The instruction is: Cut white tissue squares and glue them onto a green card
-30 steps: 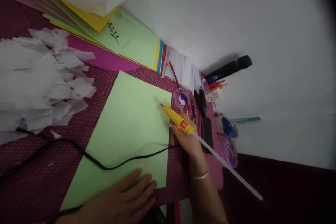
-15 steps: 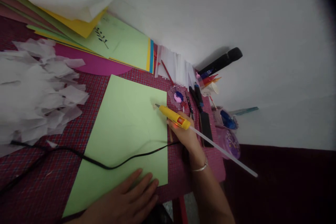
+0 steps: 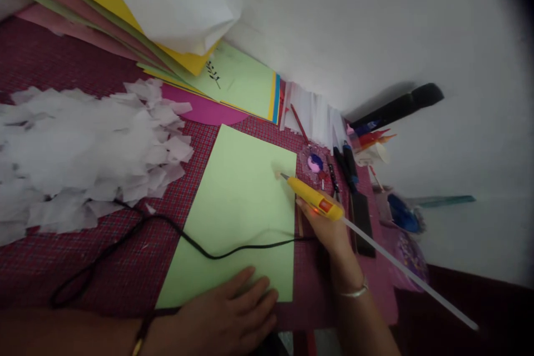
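Observation:
A light green sheet (image 3: 237,200) lies on the checked red tablecloth. My right hand (image 3: 325,222) is closed round a yellow glue gun (image 3: 308,193), whose tip is over the sheet's upper right part, by a small brownish spot. A long clear glue stick (image 3: 409,272) juts from its back, and a small orange light glows on its side. The gun's black cord (image 3: 212,256) runs across the sheet to the left. My left hand (image 3: 229,311) rests flat with fingers spread on the sheet's lower edge.
White paper pieces (image 3: 83,150) are heaped at the left. Coloured sheets (image 3: 250,83) and white paper (image 3: 175,0) stand at the back against the wall. On the right are clear sticks (image 3: 315,117), a small paint dish (image 3: 315,162), black-handled tools (image 3: 350,164) and a purple container (image 3: 406,256).
The whole view has shifted, so the sheet, hands and heap appear further right. More of my left forearm shows. The glue gun is still in my right hand over the same part of the sheet.

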Demonstrator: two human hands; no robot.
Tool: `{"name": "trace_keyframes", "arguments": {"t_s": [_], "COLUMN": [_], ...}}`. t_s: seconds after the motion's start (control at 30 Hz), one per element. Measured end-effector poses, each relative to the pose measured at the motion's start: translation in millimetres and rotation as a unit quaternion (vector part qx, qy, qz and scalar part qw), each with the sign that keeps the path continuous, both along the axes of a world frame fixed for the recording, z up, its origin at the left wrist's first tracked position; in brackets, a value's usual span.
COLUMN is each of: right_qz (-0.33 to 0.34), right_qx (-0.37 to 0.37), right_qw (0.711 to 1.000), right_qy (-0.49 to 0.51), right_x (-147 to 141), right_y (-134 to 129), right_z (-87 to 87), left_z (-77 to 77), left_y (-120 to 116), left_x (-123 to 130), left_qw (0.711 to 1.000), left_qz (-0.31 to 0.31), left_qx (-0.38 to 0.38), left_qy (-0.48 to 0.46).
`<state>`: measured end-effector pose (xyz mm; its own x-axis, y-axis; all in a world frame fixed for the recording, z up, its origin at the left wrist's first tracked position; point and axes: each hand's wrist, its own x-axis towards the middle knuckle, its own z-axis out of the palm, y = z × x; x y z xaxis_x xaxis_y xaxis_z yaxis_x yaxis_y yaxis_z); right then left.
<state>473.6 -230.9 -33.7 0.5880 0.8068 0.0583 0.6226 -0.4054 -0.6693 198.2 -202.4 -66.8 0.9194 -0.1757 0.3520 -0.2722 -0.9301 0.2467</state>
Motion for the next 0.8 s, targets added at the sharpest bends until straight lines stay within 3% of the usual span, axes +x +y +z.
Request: {"name": "trace_keyframes", "arguments": {"t_s": [0.3,0.6,0.8], "right_qz": [0.034,-0.004,0.011], "right_qx": [0.008,0.007,0.010], "right_qw": [0.998,1.000,0.998], "right_qy": [0.050,0.004,0.057], "right_x": [-4.7,2.0,-1.2], "right_y": [3.3,1.9,1.9], "right_z": [0.3,-4.9,-3.2], "left_z": [-3.0,-3.9,-0.5], "left_y": [0.9,1.0,1.6], "left_x": [2.9,2.4,2.8], "left_qw": [1.000,1.000,0.999], "left_qz": [0.005,0.001,0.005], "left_qx": [0.020,0.025,0.022], "left_qy": [-0.017,-0.018,-0.023]}}
